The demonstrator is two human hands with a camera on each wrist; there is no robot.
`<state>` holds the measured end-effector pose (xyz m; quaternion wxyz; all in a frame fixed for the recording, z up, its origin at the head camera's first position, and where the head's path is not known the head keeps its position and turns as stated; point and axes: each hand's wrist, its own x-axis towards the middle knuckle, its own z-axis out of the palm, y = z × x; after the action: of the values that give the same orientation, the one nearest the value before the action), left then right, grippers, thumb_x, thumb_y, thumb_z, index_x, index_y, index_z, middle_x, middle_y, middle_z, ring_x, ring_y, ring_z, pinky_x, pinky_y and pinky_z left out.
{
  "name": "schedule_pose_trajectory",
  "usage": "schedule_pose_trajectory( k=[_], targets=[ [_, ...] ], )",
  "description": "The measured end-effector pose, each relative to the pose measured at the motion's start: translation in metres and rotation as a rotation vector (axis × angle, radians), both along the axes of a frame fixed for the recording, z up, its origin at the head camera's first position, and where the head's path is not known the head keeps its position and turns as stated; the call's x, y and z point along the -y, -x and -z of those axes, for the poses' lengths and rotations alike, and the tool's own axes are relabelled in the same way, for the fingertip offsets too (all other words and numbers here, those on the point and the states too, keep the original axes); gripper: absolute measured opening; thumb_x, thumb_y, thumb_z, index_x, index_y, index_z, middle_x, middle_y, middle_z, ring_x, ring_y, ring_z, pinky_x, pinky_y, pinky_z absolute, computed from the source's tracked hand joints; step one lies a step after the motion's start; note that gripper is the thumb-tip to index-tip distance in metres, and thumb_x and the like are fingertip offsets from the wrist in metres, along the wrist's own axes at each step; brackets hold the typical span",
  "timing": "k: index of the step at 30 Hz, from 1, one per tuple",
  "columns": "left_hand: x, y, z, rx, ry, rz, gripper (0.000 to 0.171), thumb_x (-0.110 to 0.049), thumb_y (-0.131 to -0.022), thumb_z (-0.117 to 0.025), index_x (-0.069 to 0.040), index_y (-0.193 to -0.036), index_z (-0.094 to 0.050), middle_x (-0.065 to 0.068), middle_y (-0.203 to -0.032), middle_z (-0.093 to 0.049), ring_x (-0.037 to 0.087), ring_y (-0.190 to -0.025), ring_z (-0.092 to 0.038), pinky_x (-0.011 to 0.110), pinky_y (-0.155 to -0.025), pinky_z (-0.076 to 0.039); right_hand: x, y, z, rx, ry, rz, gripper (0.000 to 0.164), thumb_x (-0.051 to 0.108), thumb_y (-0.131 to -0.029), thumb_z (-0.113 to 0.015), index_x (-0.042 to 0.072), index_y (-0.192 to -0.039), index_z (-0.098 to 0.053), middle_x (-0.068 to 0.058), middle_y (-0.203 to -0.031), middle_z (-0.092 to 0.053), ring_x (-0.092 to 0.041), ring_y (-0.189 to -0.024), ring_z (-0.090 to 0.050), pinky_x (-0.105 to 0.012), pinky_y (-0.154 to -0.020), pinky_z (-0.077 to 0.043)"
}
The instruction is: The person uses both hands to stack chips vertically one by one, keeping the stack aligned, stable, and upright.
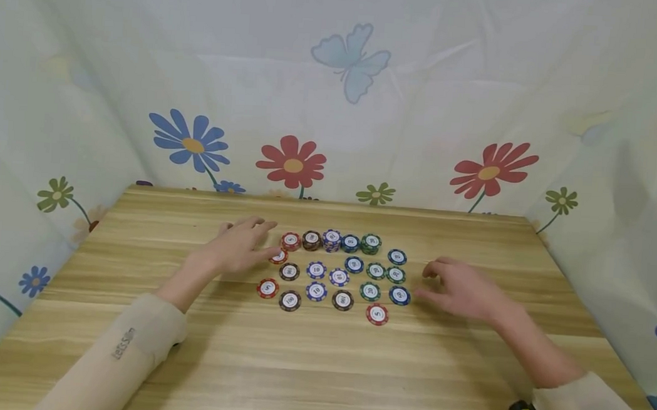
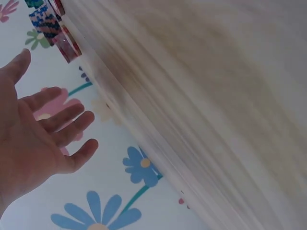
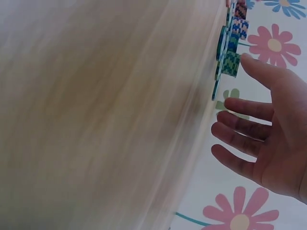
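My left hand (image 1: 241, 247) is at the left of the poker chips, fingers spread, its thumb tip over a red chip (image 1: 278, 256). Whether the thumb touches that chip I cannot tell. Across the table, my right hand (image 1: 464, 288) hovers beside a blue chip (image 1: 399, 295), its fingers relaxed and holding nothing. Both wrist views show the palms bare: the left hand (image 2: 38, 124) and the right hand (image 3: 268, 129). A back row holds stacks of red (image 1: 290, 241), black (image 1: 312, 240), purple-blue (image 1: 331, 240), blue (image 1: 350, 243) and green chips (image 1: 371, 243).
Several single chips lie flat in front of the stacks, including a red one (image 1: 377, 314) and a black one (image 1: 290, 300) nearest me. The wooden table (image 1: 318, 367) meets a flowered cloth wall (image 1: 413, 110) at the back and sides.
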<state>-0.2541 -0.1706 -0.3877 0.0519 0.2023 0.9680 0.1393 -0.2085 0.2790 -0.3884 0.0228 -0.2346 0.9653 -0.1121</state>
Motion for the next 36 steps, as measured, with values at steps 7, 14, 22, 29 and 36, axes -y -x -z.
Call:
schedule_pose_trajectory(
  k=[7,14,22,29,36],
  targets=[
    [-0.021,0.015,0.003,-0.014,0.011,0.018,0.072,-0.053,-0.102,-0.058,-0.011,-0.157,-0.041,0.019,-0.157,-0.042,0.04,-0.145,-0.035,0.072,-0.111,-0.02,0.013,0.003,0.0,0.017,-0.005,-0.047,0.044,0.045,-0.086,-0.083,0.008,-0.107,-0.074,0.002,-0.091,-0.064,-0.013,-0.075,-0.052,-0.031,-0.065,-0.046],
    [-0.039,0.02,-0.001,0.013,0.011,0.06,0.071,-0.053,-0.103,-0.056,-0.011,-0.158,-0.04,0.018,-0.159,-0.039,0.039,-0.146,-0.034,0.071,-0.113,-0.018,0.022,0.004,0.001,0.029,-0.023,-0.077,0.045,0.046,-0.086,-0.082,0.009,-0.11,-0.073,0.004,-0.089,-0.061,-0.013,-0.077,-0.052,-0.031,-0.065,-0.045],
    [-0.054,0.027,-0.002,0.029,0.017,0.068,0.07,-0.053,-0.103,-0.056,-0.011,-0.157,-0.041,0.015,-0.16,-0.038,0.037,-0.147,-0.033,0.069,-0.115,-0.017,0.03,0.007,0.003,0.037,-0.054,-0.082,0.046,0.045,-0.086,-0.083,0.008,-0.111,-0.073,0.004,-0.093,-0.063,-0.012,-0.076,-0.053,-0.032,-0.068,-0.048],
    [-0.071,0.037,-0.002,0.078,0.005,0.052,0.073,-0.053,-0.102,-0.056,-0.009,-0.157,-0.039,0.015,-0.161,-0.037,0.035,-0.148,-0.032,0.069,-0.115,-0.014,0.031,0.007,0.005,0.045,-0.072,-0.087,0.044,0.043,-0.086,-0.083,0.007,-0.108,-0.073,0.004,-0.09,-0.061,-0.012,-0.075,-0.052,-0.032,-0.068,-0.048],
    [-0.086,0.042,-0.002,0.127,-0.017,0.07,0.075,-0.054,-0.101,-0.058,-0.01,-0.158,-0.038,0.012,-0.162,-0.035,0.033,-0.15,-0.028,0.068,-0.117,-0.01,0.032,0.006,0.01,0.05,-0.072,-0.098,0.038,0.037,-0.086,-0.084,0.007,-0.106,-0.074,0.004,-0.087,-0.06,-0.012,-0.073,-0.051,-0.03,-0.065,-0.046]
  ],
)
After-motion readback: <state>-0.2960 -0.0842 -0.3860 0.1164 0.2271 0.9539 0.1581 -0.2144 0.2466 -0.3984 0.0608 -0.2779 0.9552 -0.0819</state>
